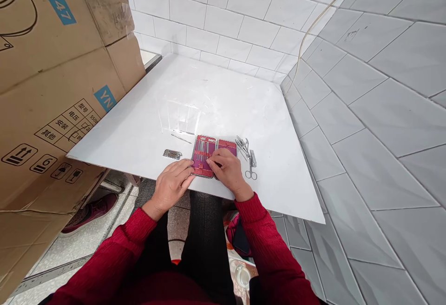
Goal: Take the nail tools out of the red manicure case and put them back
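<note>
A small manicure case (pixel 204 171) lies open on the white table, red at its edges with a purple lining. Several slim metal tools (pixel 202 147) stand in a row under the red loops of its left half. My left hand (pixel 170 184) grips the case's lower left edge between fingers and thumb. Over the middle of the case, my right hand (pixel 226 170) is closed in a pinch close to the loops; what its fingertips hold is hidden. Nail clippers (pixel 172 154) and a thin metal tool (pixel 181 138) lie to the left. Small scissors (pixel 251 174) lie to the right.
More metal tools (pixel 243 144) and another clipper-like piece (pixel 253 158) lie beside the scissors. A large cardboard box (pixel 69 77) rises along the left side of the white table (pixel 223 86). Tiled walls (pixel 376 100) bound the back and right, with a cable (pixel 303 40) in the corner.
</note>
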`<state>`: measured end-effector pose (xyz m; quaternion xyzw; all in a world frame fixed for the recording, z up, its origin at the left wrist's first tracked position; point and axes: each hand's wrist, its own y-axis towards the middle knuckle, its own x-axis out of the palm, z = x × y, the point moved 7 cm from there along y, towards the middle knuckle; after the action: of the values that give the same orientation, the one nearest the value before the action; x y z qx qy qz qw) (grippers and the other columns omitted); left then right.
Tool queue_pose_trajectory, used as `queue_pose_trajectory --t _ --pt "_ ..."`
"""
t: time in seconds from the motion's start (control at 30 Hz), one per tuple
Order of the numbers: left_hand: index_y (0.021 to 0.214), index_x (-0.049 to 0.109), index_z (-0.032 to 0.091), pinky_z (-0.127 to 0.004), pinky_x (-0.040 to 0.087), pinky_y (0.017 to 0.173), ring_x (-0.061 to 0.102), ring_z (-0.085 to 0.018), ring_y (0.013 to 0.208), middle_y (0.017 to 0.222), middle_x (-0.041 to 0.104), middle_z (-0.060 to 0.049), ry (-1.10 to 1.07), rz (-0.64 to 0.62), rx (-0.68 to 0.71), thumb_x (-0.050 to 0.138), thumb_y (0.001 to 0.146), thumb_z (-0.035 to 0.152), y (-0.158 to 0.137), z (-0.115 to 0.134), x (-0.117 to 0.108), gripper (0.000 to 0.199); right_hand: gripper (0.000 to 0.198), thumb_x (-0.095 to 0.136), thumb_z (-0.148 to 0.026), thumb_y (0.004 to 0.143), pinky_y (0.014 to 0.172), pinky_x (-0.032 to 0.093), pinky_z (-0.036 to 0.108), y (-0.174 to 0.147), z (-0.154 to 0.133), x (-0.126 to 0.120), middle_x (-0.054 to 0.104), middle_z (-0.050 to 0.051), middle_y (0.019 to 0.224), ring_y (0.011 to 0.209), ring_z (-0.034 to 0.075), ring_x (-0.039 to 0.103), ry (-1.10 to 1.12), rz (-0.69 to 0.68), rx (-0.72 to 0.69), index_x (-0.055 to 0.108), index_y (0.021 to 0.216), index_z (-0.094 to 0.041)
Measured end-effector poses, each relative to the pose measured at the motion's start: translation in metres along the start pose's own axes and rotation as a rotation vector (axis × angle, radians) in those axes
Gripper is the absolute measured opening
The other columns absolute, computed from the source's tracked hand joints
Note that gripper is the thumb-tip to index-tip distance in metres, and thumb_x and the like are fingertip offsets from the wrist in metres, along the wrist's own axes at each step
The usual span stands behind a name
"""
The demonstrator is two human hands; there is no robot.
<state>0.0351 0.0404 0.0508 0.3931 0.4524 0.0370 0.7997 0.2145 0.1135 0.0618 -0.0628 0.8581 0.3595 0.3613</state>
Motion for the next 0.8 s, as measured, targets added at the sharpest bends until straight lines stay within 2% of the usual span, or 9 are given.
queue_pose_trajectory --t 0.33,0.47,0.63,0.8 --pt "0.112 0.07 0.02 -0.042 0.058 0.106 0.072 -0.024 0.121 0.126 0.077 -0.008 0.002 0.025 0.018 0.061 0.106 0.028 -0.001 0.001 -0.001 0.013 0.028 0.063 -0.036 0.101 0.076 0.05 0.034 0.004 0.011 -0.009 0.07 0.005 0.088 0.086 0.021 0.065 0.085 0.072 0.162 0.075 0.079 -0.023" --pt "0.112 0.07 0.02 -0.043 0.059 0.105 0.073 -0.025 0.12 0.126 0.077 -0.008 0.005 0.044 0.025 0.061 0.106 0.027 -0.002 0.001 0.0 0.013 0.029 0.061 -0.036 0.101 0.074 0.048 0.034 0.007 0.012 -0.01 0.069 0.004 0.084 0.083 0.021 0.063 0.091 0.05 0.216 0.073 0.078 -0.023" --pt "0.113 0.07 0.019 -0.044 0.059 0.105 0.072 -0.025 0.12 0.127 0.077 -0.009 -0.006 0.053 0.024 0.062 0.105 0.026 -0.004 0.0 0.001 0.014 0.019 0.066 -0.029 0.097 0.08 0.048 0.033 0.028 -0.005 -0.002 0.073 0.003 0.089 0.087 0.02 0.065 0.036 -0.068 0.231 0.075 0.082 -0.023" --pt "0.114 0.071 0.021 -0.044 0.059 0.105 0.072 -0.025 0.119 0.126 0.076 -0.008 -0.019 0.054 0.014 0.06 0.106 0.027 -0.006 -0.001 0.003 0.015 0.016 0.063 -0.023 0.097 0.077 0.043 0.03 0.071 -0.031 0.027 0.075 0.003 0.099 0.093 0.019 0.066 -0.219 -0.316 0.25 0.077 0.089 -0.023"
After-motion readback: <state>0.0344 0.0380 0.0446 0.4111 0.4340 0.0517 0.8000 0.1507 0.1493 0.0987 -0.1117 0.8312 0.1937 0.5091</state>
